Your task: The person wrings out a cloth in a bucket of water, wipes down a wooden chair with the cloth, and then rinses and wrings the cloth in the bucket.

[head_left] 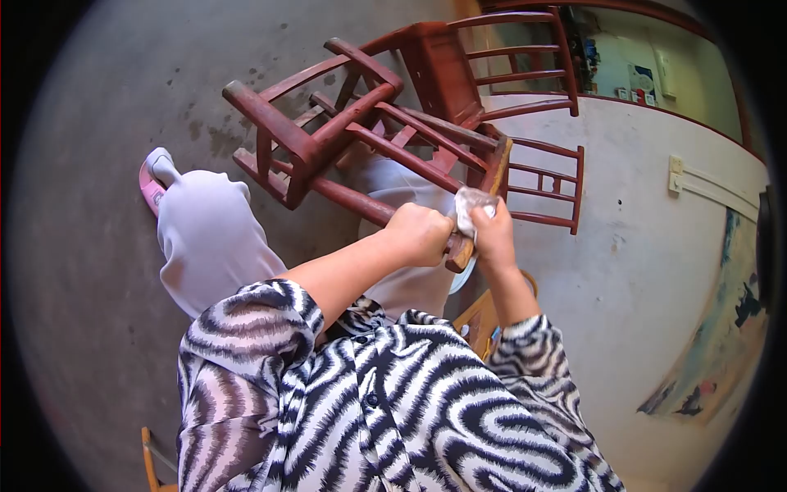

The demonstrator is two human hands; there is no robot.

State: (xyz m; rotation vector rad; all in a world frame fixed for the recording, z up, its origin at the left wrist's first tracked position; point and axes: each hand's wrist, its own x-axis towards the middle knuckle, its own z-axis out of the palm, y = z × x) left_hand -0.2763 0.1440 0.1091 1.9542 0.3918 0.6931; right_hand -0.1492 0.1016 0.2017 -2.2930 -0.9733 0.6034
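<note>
A dark red wooden chair (307, 156) lies tipped over my lap, its legs pointing to the upper left. My left hand (420, 234) is closed in a fist around one of its red bars, close to the bar's lower right end. Just right of it, my right hand (494, 234) pinches a crumpled whitish cloth (471, 207) with brown stains. The cloth touches the chair's end piece (497, 172), whose edge shows worn, yellowish wood. Fingers of the left hand hide part of the bar.
Behind stands another red chair (438, 74) with slatted parts, near a white wall (598, 164). A wooden stool or seat (479, 320) with small items is partly hidden below my right forearm. Grey floor (90, 271) extends at the left.
</note>
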